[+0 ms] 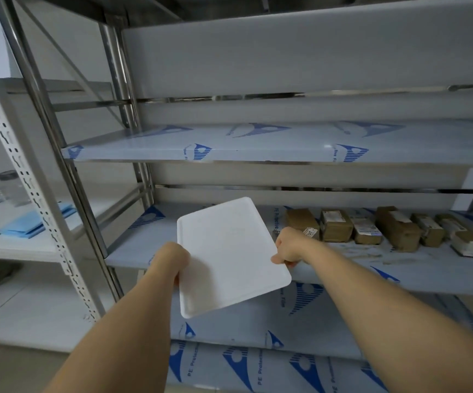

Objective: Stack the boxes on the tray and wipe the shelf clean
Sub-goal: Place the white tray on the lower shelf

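A white rectangular tray (229, 256) is held tilted in the air in front of the middle shelf (417, 268). My left hand (174, 259) grips its left edge and my right hand (289, 246) grips its right edge. Several brown cardboard boxes (397, 228) with white labels stand in a row on the right part of that shelf, behind and to the right of my right hand. Streaks of dirt (371, 253) lie on the shelf in front of the boxes.
The steel rack has a shelf above (258, 143) and lower shelves (258, 370), all under blue-printed protective film. A white perforated rack (31, 177) stands at left, with blue cloths (34, 222) on its shelf. A steel upright (87, 222) stands between the racks.
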